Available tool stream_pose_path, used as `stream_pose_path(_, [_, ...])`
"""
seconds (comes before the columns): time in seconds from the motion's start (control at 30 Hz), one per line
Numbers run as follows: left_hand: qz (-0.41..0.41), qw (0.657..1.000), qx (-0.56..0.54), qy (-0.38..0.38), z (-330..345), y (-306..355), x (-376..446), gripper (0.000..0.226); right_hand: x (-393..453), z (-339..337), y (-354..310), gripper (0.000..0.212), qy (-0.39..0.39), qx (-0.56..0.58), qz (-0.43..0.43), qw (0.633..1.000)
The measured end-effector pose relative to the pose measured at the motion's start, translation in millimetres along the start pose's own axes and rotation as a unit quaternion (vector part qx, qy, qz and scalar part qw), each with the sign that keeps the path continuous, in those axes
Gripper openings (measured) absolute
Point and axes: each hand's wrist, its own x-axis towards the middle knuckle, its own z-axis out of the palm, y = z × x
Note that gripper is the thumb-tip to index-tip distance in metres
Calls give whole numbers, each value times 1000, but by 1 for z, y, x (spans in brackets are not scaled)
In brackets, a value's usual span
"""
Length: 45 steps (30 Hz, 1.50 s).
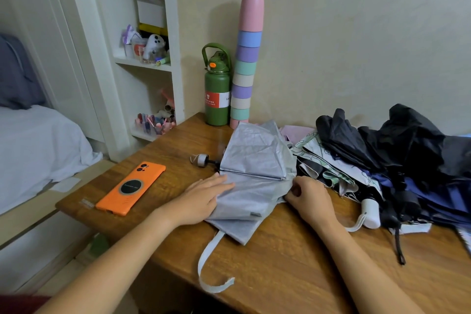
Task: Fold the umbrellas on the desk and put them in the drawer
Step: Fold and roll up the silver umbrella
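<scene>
My left hand (207, 192) lies flat on the grey umbrella (252, 176) mid-table (293, 270); right hand (307, 196) pinches its canopy edge — folding underway. Next, I reckon: roll fabric tight, wrap strap (207, 260). Other umbrellas (397, 160) piled right — drawer not visible.

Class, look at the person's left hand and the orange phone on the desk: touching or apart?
Apart. The head view shows bare desk between the orange phone and the left hand, which lies flat on the grey umbrella.
</scene>
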Motion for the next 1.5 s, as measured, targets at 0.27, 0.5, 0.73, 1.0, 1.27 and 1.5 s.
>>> stream_pose_path(0.27, [32,996,9,81,-17,60,23,51,0,-3,0,27,15,12,-26,999])
stream_pose_path(0.5, [43,990,134,-20,24,53,25,68,8,-5,9,31,10,-19,-36,999])
stream_pose_path(0.73, [44,989,139,-22,32,46,18,70,8,-3,6,17,12,2,-13,1000])
stream_pose_path(1.0, [45,988,144,-41,30,46,18,83,-14,-6,-20,31,134,0,-191,972])
stream_pose_path(1.27, [61,983,148,-86,22,38,17,99,-21,22,-29,101,-208,-96,-139,963])
stream_pose_path(1.5, [57,985,149,-69,25,38,16,99,-12,13,-22,62,-18,64,-131,989])
